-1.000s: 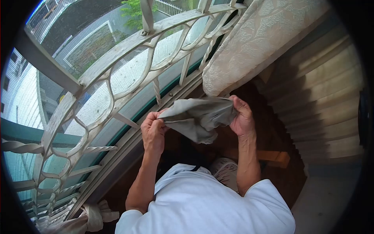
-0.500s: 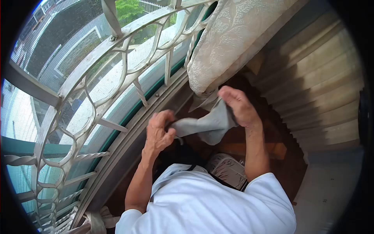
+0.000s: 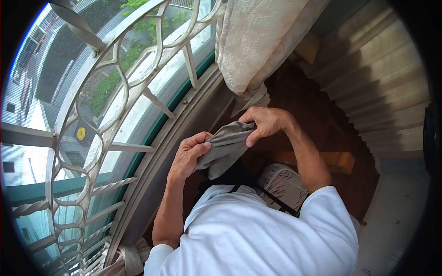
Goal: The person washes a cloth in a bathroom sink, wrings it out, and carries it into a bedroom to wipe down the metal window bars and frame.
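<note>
A crumpled grey cloth (image 3: 223,148) is stretched between my two hands, in front of my chest. My left hand (image 3: 189,154) pinches its left end between thumb and fingers, close to the window sill. At the cloth's upper right end, my right hand (image 3: 267,123) grips it with bent fingers, the thumb pointing down beside it. The lower edge of the cloth hangs loose in folds.
A white metal window grille (image 3: 126,87) curves along the left, above the window track (image 3: 154,158). A patterned cream curtain (image 3: 253,41) hangs at the top. Pleated fabric (image 3: 373,87) is at the right. Below are a wooden bar (image 3: 338,161) and a patterned cushioned seat (image 3: 284,184).
My right hand has moved left and closed on the cloth, which is now bunched up between both hands. The view has shifted, with the grille and curtain further left.
</note>
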`<move>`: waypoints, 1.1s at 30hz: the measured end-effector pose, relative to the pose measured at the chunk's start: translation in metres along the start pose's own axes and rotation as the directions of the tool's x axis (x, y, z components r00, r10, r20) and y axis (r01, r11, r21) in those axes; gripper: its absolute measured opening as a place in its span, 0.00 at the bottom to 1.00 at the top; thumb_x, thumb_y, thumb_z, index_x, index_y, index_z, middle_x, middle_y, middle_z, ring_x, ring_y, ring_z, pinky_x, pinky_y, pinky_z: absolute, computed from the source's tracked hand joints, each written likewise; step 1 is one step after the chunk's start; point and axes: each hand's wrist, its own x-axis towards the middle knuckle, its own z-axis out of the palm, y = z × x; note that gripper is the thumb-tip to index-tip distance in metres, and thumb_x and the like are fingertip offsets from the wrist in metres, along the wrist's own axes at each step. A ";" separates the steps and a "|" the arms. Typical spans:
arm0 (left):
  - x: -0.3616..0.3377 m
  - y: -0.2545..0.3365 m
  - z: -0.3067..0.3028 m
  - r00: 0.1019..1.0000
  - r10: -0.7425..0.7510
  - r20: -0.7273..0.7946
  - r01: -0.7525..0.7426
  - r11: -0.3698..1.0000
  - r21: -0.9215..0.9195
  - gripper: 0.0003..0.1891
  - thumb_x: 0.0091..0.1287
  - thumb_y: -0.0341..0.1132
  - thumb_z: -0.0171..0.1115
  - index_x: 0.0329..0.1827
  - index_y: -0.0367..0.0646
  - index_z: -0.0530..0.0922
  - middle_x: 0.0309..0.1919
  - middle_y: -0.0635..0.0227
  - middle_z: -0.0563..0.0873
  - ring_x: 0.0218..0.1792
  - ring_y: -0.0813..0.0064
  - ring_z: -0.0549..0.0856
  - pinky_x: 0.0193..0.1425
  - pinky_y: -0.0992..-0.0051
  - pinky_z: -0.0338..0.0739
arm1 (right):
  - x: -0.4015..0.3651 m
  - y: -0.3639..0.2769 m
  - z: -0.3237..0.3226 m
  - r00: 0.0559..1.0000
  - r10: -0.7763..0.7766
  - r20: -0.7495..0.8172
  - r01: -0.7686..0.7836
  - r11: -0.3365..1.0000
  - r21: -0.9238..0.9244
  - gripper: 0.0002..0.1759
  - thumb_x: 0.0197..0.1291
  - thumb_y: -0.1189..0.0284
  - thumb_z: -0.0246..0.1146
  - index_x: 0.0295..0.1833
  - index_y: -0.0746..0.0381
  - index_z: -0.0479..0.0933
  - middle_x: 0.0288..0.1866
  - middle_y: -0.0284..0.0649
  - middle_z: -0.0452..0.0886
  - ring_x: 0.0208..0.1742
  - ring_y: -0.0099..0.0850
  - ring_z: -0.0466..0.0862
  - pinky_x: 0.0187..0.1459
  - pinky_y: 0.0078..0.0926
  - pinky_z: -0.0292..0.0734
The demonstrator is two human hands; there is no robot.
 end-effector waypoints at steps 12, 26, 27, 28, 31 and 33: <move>-0.028 0.003 -0.012 0.973 0.091 -0.213 -0.135 0.971 -0.199 0.16 0.75 0.37 0.59 0.57 0.33 0.77 0.51 0.60 0.87 0.50 0.76 0.86 0.57 0.76 0.80 | 0.069 0.105 0.138 0.756 0.621 -0.210 -0.153 0.479 0.864 0.53 0.57 0.21 0.50 0.58 0.61 0.84 0.58 0.45 0.83 0.62 0.38 0.78 0.57 0.59 0.69; -0.055 -0.007 -0.004 0.884 0.250 -0.394 -0.357 0.907 -0.225 0.24 0.72 0.38 0.59 0.64 0.30 0.72 0.59 0.54 0.84 0.60 0.67 0.84 0.67 0.68 0.76 | 0.137 0.166 0.186 0.822 -0.482 -0.304 0.072 -0.441 0.895 0.46 0.62 0.28 0.53 0.67 0.57 0.76 0.65 0.46 0.82 0.64 0.42 0.79 0.64 0.54 0.68; -0.055 -0.011 -0.006 0.894 0.231 -0.385 -0.333 0.916 -0.223 0.24 0.72 0.38 0.59 0.65 0.30 0.72 0.59 0.54 0.84 0.60 0.67 0.84 0.67 0.68 0.76 | 0.125 0.125 0.187 0.951 -0.237 -0.200 0.133 -0.271 0.953 0.46 0.62 0.29 0.53 0.67 0.58 0.76 0.65 0.45 0.81 0.66 0.40 0.78 0.64 0.52 0.68; -0.056 -0.014 -0.010 0.902 0.209 -0.378 -0.307 0.926 -0.220 0.24 0.72 0.38 0.59 0.65 0.30 0.72 0.60 0.54 0.84 0.60 0.67 0.84 0.67 0.69 0.76 | 0.115 0.092 0.184 0.989 0.047 -0.143 0.146 -0.082 0.986 0.46 0.63 0.30 0.53 0.68 0.59 0.76 0.66 0.44 0.81 0.67 0.39 0.77 0.64 0.51 0.68; -0.065 -0.015 -0.026 0.877 0.238 -0.417 -0.335 0.925 -0.178 0.25 0.72 0.38 0.61 0.66 0.30 0.72 0.60 0.55 0.84 0.60 0.68 0.84 0.68 0.69 0.75 | 0.097 0.064 0.165 0.947 0.075 -0.313 0.272 0.331 0.903 0.49 0.63 0.30 0.54 0.72 0.61 0.73 0.66 0.42 0.81 0.70 0.40 0.77 0.67 0.52 0.68; -0.066 -0.015 -0.029 0.863 0.241 -0.445 -0.341 0.926 -0.159 0.26 0.72 0.38 0.63 0.66 0.30 0.72 0.59 0.57 0.84 0.59 0.70 0.84 0.68 0.69 0.75 | 0.091 0.074 0.151 0.968 -0.019 -0.250 0.240 0.355 0.904 0.55 0.59 0.29 0.58 0.77 0.62 0.66 0.71 0.41 0.78 0.78 0.40 0.69 0.80 0.53 0.53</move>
